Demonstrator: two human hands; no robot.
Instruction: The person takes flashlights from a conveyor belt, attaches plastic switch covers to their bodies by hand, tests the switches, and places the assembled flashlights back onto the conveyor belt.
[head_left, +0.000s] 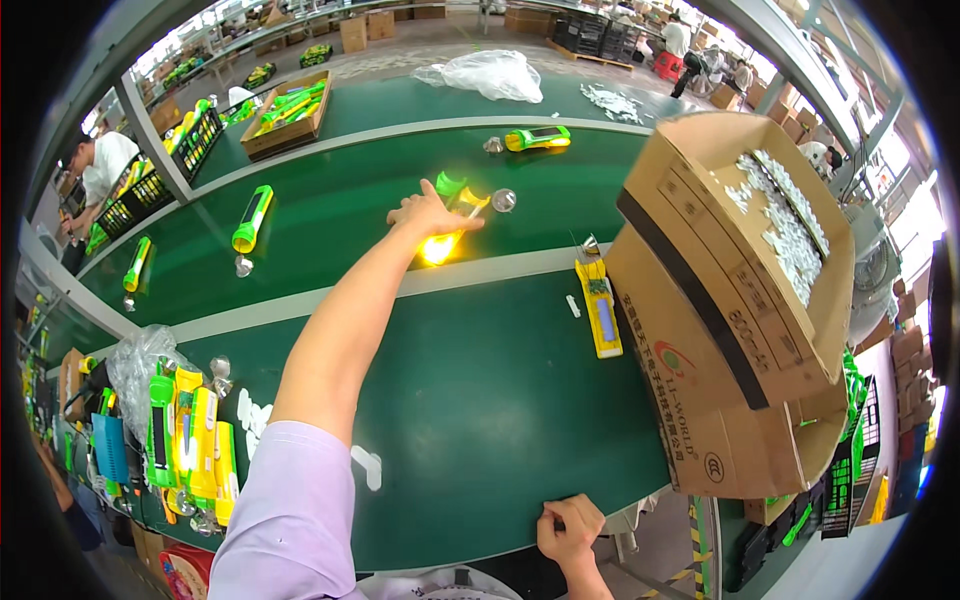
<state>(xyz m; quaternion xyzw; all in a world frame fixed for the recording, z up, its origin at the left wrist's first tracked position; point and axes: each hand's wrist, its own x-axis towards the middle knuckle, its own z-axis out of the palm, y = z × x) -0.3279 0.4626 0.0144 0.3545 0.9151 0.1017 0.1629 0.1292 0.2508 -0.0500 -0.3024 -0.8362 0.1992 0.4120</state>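
Note:
My left hand (pixel 430 215) reaches over the far green belt, its thumb and index finger spread apart. Beneath and beside it lies a green-and-yellow flashlight (pixel 470 203), partly hidden by the hand, with a bright yellow glow next to the wrist. A round silver reflector (pixel 503 200) sits just right of it. My right hand (pixel 570 528) is curled into a loose fist at the table's near edge, with nothing visible in it. On the right of the green table (pixel 480 420), an opened yellow flashlight housing (pixel 600 312) shows a circuit board and a blue battery.
A large cardboard box (pixel 700 300) with small white pieces stands at the right. Several flashlights (pixel 200 440) are piled at the left, beside white plastic parts (pixel 368 467). More flashlights (pixel 253 218) lie along the belt. Behind it stands a carton (pixel 290 115); a co-worker (pixel 105 170) is at far left.

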